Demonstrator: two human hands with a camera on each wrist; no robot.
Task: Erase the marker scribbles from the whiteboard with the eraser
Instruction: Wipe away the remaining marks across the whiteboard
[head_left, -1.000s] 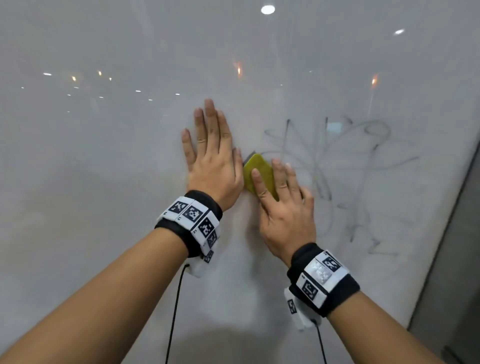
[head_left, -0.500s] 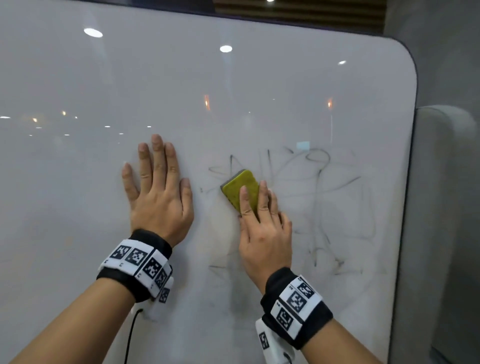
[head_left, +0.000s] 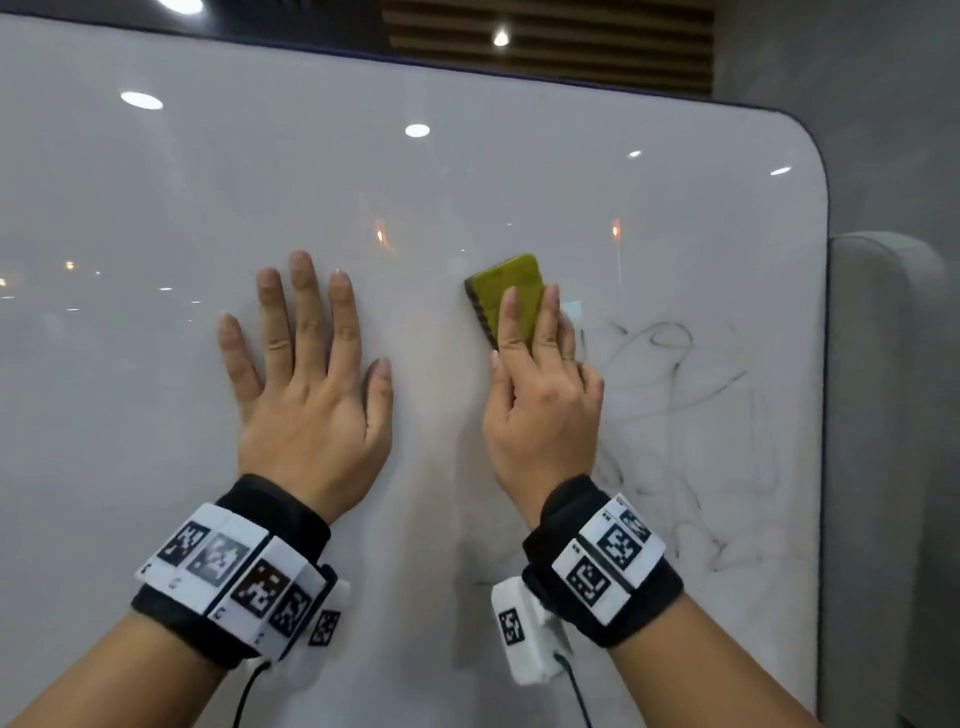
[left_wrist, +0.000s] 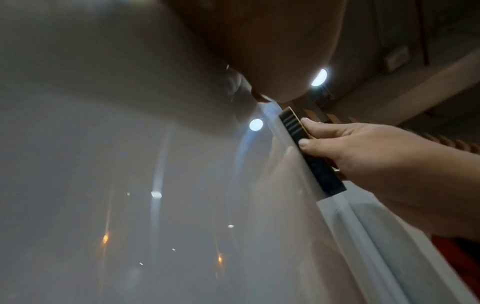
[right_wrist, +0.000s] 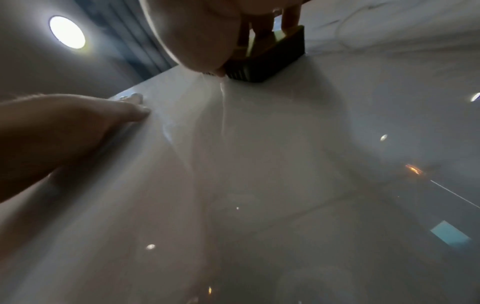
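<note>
The white whiteboard (head_left: 467, 156) fills the head view. My left hand (head_left: 306, 374) lies flat on it with fingers spread and straight. My right hand (head_left: 540, 395) grips the yellow eraser (head_left: 511, 291), thumb on its left edge and fingers over its back, and presses its dark felt side to the board. Thin grey marker scribbles (head_left: 675, 415) lie right of and below the eraser. The left wrist view shows the eraser (left_wrist: 311, 160) edge-on under the right hand (left_wrist: 376, 164). The right wrist view shows the eraser (right_wrist: 272, 59) on the board, the left hand (right_wrist: 64, 133) beside it and scribbles (right_wrist: 363, 30) beyond.
The board's rounded top right corner (head_left: 810, 135) meets a grey wall (head_left: 883, 156). A pale rounded panel (head_left: 883, 364) stands just right of the board's edge. Ceiling lights reflect in the glossy surface. Cables hang from both wristbands.
My right hand has slid the eraser up and to the right, away from the left hand. Scribbles between the hands are wiped off. The left hand stays flat on the board.
</note>
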